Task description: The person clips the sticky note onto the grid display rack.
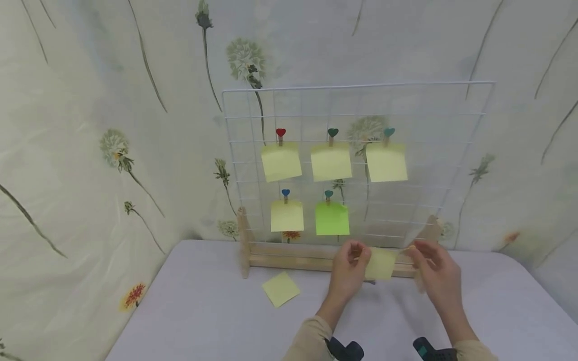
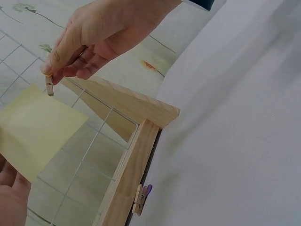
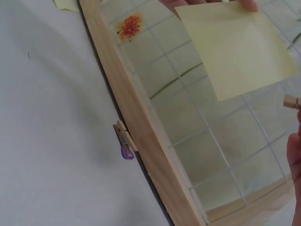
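Observation:
My left hand (image 1: 349,268) pinches a pale yellow sticky note (image 1: 381,263) by its edge, in front of the lower part of a white wire grid (image 1: 451,142). In the left wrist view the note (image 2: 40,132) hangs between both hands. With thumb and fingertips my right hand (image 1: 437,268) holds a small wooden clothespin (image 2: 49,84), a bit of yellow showing at its top. The clothespin (image 3: 291,101) is near the note's free corner and apart from it in the right wrist view. Another clothespin, with a purple end (image 3: 126,150), lies against the grid's wooden base (image 3: 136,127).
Heart-topped clothespins hold several yellow notes (image 1: 281,163) and one green note (image 1: 332,219) on the grid in two rows. A loose yellow note (image 1: 281,289) lies on the white table (image 1: 198,301), left of my hands. Behind the grid hangs a flower-patterned cloth (image 1: 135,100).

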### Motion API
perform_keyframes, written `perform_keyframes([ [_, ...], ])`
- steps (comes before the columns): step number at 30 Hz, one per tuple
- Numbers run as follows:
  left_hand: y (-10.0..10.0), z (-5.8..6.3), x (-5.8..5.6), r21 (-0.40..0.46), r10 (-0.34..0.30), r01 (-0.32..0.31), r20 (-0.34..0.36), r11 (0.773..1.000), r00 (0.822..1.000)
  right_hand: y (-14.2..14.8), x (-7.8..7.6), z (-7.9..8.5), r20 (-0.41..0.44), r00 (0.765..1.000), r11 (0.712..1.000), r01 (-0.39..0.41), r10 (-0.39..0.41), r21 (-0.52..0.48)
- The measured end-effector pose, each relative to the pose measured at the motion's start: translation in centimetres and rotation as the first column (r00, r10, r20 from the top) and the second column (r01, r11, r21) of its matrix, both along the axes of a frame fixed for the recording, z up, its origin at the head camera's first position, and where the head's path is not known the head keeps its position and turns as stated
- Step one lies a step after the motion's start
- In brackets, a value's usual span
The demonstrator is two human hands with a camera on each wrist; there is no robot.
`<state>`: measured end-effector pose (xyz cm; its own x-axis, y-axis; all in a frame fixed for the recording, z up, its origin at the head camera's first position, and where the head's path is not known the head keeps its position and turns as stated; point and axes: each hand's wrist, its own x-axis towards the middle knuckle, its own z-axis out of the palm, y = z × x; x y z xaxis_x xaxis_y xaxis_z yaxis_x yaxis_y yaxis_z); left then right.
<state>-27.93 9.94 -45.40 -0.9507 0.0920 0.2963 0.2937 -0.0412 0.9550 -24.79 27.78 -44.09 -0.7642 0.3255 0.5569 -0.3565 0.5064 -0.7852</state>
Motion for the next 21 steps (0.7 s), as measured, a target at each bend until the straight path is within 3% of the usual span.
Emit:
perform_keyframes([
  [7,0.6,0.9,-0.7,0.036,0.011,-0.010,-0.040,0.999,0.999,0.7,-1.3,-0.3,-0.031,0.999,0.998,-0.014,0.016,0.056],
  [12,1.1,1.8,-0.9,0.064,0.019,-0.018,-0.025,0.998,0.999,0.6,-1.9,0.4,-0.029,1.000,0.998,0.004,-0.002,0.061],
  [21,1.2,3.1,-1.1,0.017,-0.013,0.014,-0.014,1.000,1.000,-0.4,-1.2,4.8,-0.154,0.985,0.995,-0.071,0.081,0.069],
])
